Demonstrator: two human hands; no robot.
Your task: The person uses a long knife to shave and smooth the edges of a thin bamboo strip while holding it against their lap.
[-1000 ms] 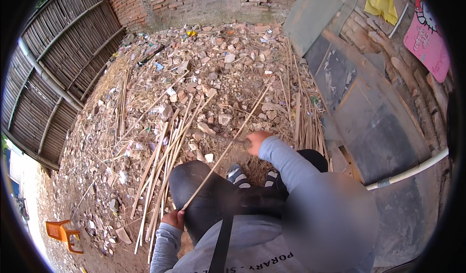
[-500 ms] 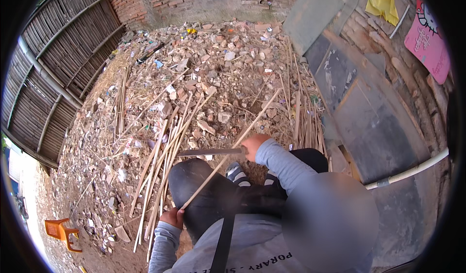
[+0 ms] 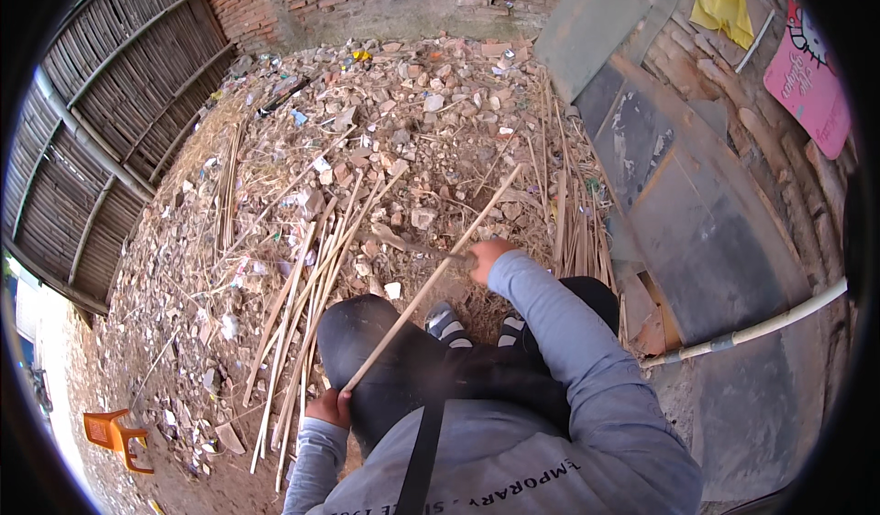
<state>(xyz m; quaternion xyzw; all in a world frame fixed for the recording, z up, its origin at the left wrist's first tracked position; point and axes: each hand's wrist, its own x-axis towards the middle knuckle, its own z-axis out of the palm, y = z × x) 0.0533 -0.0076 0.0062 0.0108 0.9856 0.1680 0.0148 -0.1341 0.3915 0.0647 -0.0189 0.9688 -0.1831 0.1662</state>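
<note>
My left hand (image 3: 328, 409) is closed round the near end of a long, pale bamboo strip (image 3: 403, 320). The strip slants up and away to the right across my left knee. At its far half, my right hand (image 3: 491, 260) grips a machete (image 3: 412, 244) by the handle. The dark blade points left and crosses the strip, its outline smeared by motion. Whether its edge touches the strip, I cannot tell. Beside my left knee lies a loose bundle of similar bamboo strips (image 3: 307, 318).
Stones and litter (image 3: 403, 139) cover the ground ahead. More strips (image 3: 577, 231) lie right, beside leaning dark boards (image 3: 706, 240) and a pale pipe (image 3: 770, 327). A bamboo fence (image 3: 110, 103) stands left, a brick wall (image 3: 385, 2) behind. An orange chair (image 3: 117, 437) is at lower left.
My right hand has shifted slightly right and toward the far side, and the machete blade has swung its tip away from me. My left hand keeps its hold on the bamboo strip.
</note>
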